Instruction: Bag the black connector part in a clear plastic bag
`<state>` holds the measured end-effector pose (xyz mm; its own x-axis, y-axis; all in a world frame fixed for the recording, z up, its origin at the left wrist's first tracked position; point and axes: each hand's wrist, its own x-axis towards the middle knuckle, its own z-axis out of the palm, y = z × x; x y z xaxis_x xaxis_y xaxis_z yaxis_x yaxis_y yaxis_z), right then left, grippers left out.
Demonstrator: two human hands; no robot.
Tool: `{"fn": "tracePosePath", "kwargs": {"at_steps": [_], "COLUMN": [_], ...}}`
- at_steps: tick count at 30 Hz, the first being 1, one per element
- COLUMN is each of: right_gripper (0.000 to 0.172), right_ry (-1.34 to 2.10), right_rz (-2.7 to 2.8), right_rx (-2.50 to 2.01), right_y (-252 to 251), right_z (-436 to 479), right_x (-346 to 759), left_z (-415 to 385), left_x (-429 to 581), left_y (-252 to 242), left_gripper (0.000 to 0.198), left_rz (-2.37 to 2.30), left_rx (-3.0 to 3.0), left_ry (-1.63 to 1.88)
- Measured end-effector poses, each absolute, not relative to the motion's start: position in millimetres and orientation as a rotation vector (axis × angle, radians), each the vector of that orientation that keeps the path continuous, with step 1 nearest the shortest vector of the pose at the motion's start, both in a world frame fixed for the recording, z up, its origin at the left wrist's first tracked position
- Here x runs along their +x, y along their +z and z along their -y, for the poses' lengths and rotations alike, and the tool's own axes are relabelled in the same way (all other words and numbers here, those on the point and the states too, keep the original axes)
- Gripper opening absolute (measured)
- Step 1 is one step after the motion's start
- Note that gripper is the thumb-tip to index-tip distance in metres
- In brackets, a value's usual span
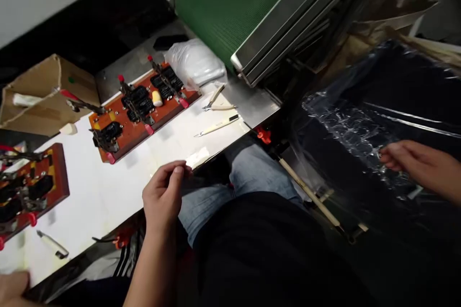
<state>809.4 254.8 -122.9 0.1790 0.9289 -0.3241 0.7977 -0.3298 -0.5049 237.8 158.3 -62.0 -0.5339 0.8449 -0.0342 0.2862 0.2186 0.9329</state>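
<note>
Fingers (176, 172) of the left hand (162, 196) pinch a small white strip (197, 157) at the desk (108, 187) edge, centre frame; right hand (421, 165), loosely curled, reaches into the plastic-lined bin (360, 129), holding nothing visible.

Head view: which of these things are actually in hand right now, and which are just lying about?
In hand:
left hand pinching small white strip
right hand on clear plastic bag

Lying about:
orange clamp fixture
tweezers
cutters
cardboard box
green conveyor

Small white strip (197, 157) at table edge
</note>
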Motion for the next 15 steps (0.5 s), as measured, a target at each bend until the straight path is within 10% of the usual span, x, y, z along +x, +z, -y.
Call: {"fn": "tracePosePath", "kwargs": {"at_steps": [6, 15], "right_gripper": [0.044, 0.055], "right_ry": [1.263, 1.829], "right_rz": [1.608, 1.681], "right_rx": [-1.97, -2.077], "right_y": [-82.6, -205.7], "right_z": [-228.5, -239.6], "right_x": [664.4, 582.3], "left_z": [-205.8, -204.2], "left_x": [196.0, 191.9], "left_y": [-118.1, -133.3], "left_gripper": [0.016, 0.019], "left_rz": [-2.184, -2.424], "left_rx": [1.033, 1.021], "left_ry": [1.621, 1.467]}}
